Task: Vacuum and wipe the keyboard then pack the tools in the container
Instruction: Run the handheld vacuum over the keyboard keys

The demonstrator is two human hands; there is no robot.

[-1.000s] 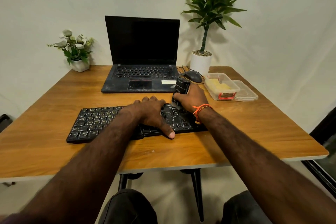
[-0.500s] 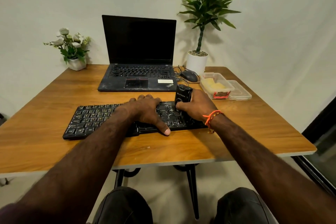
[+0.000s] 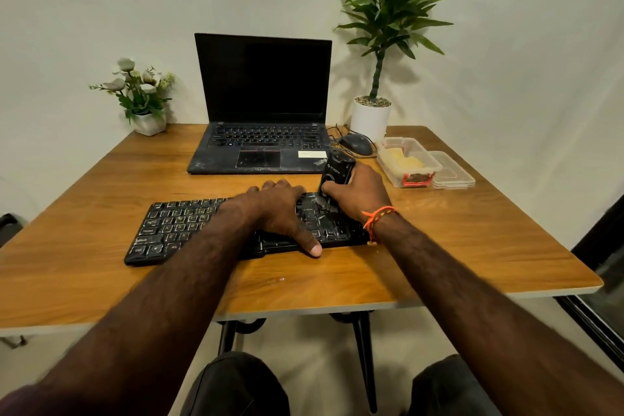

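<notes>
head view: wooden table (image 3: 456,246) against pale wall; left hand (image 3: 280,213) flat on keyboard (image 3: 169,226), right hand (image 3: 361,194) gripping vacuum (image 3: 336,170).

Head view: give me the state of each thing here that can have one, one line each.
Laptop: lid open, screen dark.
Container: open, something yellow inside.
Lid: off, lying flat right of the container.
Vacuum: upright, brush end down on the keyboard.
Keyboard: flat on the table, dusty at its right end.
Left hand: resting flat on the keyboard.
Right hand: gripping the vacuum.
</notes>
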